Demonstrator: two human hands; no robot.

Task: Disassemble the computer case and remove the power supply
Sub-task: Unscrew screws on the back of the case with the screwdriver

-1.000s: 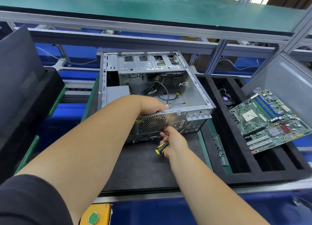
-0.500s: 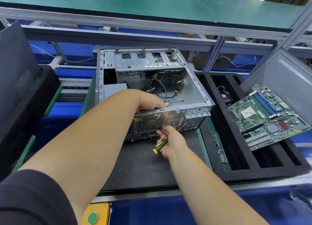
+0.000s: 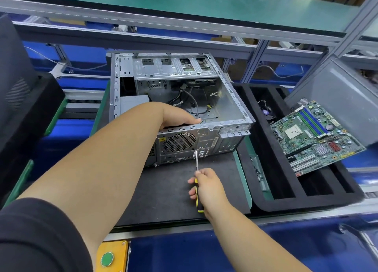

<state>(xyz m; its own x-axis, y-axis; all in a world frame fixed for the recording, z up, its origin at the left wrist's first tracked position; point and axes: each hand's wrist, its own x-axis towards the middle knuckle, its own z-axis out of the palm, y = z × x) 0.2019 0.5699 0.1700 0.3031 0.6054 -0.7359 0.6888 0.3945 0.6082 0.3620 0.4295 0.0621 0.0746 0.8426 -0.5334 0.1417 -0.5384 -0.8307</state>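
One open computer case (image 3: 176, 100) lies on its side on a dark mat (image 3: 163, 190), rear panel toward the person. Its grey power supply (image 3: 134, 104) sits inside at the left. The left hand (image 3: 178, 116) grips the rear top edge. The right hand (image 3: 206, 188) clasps a yellow-black screwdriver (image 3: 197, 181), tip against the rear panel below the fan grille (image 3: 179, 142). A motherboard (image 3: 315, 136) leans in the foam tray (image 3: 306, 202) at right.
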